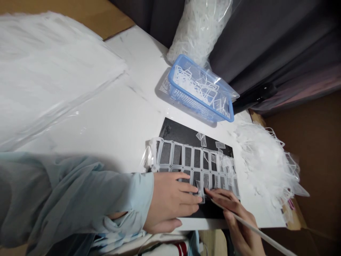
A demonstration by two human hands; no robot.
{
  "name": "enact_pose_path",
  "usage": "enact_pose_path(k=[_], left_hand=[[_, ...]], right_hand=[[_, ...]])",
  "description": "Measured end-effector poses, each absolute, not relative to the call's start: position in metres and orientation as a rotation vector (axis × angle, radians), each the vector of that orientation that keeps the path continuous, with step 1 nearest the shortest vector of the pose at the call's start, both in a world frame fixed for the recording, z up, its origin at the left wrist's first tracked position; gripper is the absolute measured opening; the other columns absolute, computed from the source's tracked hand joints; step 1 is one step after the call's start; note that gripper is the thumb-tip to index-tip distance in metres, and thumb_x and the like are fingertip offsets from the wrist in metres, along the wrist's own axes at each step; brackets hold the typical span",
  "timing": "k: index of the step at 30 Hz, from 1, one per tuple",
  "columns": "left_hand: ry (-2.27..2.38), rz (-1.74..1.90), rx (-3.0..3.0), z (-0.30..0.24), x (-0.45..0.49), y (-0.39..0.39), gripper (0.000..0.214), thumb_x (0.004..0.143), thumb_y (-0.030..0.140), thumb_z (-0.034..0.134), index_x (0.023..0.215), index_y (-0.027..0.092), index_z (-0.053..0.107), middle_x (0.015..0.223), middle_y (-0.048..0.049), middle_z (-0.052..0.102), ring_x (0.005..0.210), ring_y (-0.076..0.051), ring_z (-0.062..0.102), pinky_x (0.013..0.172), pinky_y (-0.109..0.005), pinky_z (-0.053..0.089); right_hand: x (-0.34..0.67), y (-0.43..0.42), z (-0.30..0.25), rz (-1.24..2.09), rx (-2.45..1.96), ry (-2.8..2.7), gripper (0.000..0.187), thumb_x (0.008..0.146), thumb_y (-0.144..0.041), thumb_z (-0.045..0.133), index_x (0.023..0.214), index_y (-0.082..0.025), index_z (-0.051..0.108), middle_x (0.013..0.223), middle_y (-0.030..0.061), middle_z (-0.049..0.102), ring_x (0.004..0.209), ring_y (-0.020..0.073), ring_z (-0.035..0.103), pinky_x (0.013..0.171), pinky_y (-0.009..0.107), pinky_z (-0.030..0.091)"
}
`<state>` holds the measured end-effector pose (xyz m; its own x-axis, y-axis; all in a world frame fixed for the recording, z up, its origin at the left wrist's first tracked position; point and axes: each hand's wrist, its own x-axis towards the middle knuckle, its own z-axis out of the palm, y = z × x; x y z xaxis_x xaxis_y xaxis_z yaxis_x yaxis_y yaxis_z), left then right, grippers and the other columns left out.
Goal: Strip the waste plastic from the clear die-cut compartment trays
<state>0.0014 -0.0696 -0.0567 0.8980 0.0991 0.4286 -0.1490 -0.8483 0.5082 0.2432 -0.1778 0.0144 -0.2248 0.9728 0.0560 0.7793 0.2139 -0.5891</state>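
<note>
My left hand (176,197) lies flat with its fingers stretched over a translucent plastic sheet of rounded rectangular frames (188,158). The sheet rests on a black board (178,131). By the left fingertips a small clear rectangular piece (200,192) stands tilted over the lower row. From the other side, my right hand (236,213) pinches a slim pen-like tool, its tip hidden by the fingers. A long white cord or rod (255,229) runs from it toward the lower right. Small clear rectangles (220,145) lie loose on the board's far part.
Behind the board stands a blue basket (183,92) of thin white frames, with a full clear bag (199,32) beyond it. A heap of white frames (266,160) lies right. Plastic-wrapped white material (53,78) covers the left, near cardboard (106,17).
</note>
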Motion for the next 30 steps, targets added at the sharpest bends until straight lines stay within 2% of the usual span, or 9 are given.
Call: enact_pose_path(k=[5, 10, 16, 19, 23, 30], left_hand=[[-0.024, 0.597, 2.521, -0.057, 0.002, -0.070, 0.048, 0.091, 0.033, 0.044, 0.135, 0.015, 0.053, 0.145, -0.0025, 0.050, 0.136, -0.022, 0.043, 0.122, -0.042, 0.015], [-0.019, 0.609, 2.530, -0.059, 0.003, -0.072, 0.049, 0.090, 0.033, 0.044, 0.135, 0.014, 0.053, 0.145, -0.0029, 0.050, 0.136, -0.023, 0.043, 0.122, -0.043, 0.017], [-0.035, 0.638, 2.509, -0.058, 0.003, -0.071, 0.048, 0.092, 0.032, 0.041, 0.134, 0.012, 0.054, 0.143, -0.0044, 0.053, 0.133, -0.024, 0.046, 0.120, -0.045, 0.022], [-0.032, 0.647, 2.501, -0.057, 0.003, -0.070, 0.047, 0.091, 0.032, 0.043, 0.133, 0.013, 0.055, 0.141, -0.0046, 0.054, 0.132, -0.025, 0.047, 0.119, -0.046, 0.024], [-0.024, 0.649, 2.491, -0.058, 0.003, -0.071, 0.047, 0.092, 0.032, 0.042, 0.133, 0.013, 0.055, 0.142, -0.0046, 0.053, 0.133, -0.023, 0.047, 0.121, -0.043, 0.020], [0.002, 0.679, 2.424, -0.061, 0.003, -0.073, 0.048, 0.092, 0.033, 0.039, 0.134, 0.015, 0.054, 0.143, -0.0022, 0.052, 0.133, -0.023, 0.047, 0.122, -0.041, 0.016]], right_hand=[[0.245, -0.178, 0.013, 0.617, -1.604, -2.110, 0.026, 0.101, -0.021, 0.042, 0.118, -0.024, 0.061, 0.119, 0.0080, 0.069, 0.112, 0.0219, 0.062, 0.088, 0.030, 0.056], [0.244, -0.177, 0.014, 0.578, -1.599, -2.152, 0.025, 0.100, -0.023, 0.042, 0.116, -0.023, 0.062, 0.117, 0.0103, 0.070, 0.108, 0.0244, 0.064, 0.083, 0.033, 0.058], [0.236, -0.177, 0.017, 0.428, -1.596, -2.305, 0.031, 0.100, -0.020, 0.044, 0.127, -0.020, 0.059, 0.115, 0.0124, 0.070, 0.105, 0.0213, 0.067, 0.081, 0.027, 0.060], [0.233, -0.180, 0.015, 0.310, -1.554, -2.374, 0.033, 0.098, -0.016, 0.048, 0.129, -0.020, 0.057, 0.118, 0.0132, 0.070, 0.108, 0.0224, 0.066, 0.084, 0.031, 0.060], [0.233, -0.186, 0.000, 0.157, -1.492, -2.342, 0.038, 0.097, -0.013, 0.051, 0.134, -0.020, 0.053, 0.119, 0.0131, 0.070, 0.110, 0.0225, 0.065, 0.088, 0.035, 0.058], [0.236, -0.188, -0.012, 0.156, -1.479, -2.200, 0.030, 0.100, -0.014, 0.046, 0.127, -0.020, 0.056, 0.116, 0.0137, 0.070, 0.109, 0.0226, 0.064, 0.086, 0.038, 0.057]])
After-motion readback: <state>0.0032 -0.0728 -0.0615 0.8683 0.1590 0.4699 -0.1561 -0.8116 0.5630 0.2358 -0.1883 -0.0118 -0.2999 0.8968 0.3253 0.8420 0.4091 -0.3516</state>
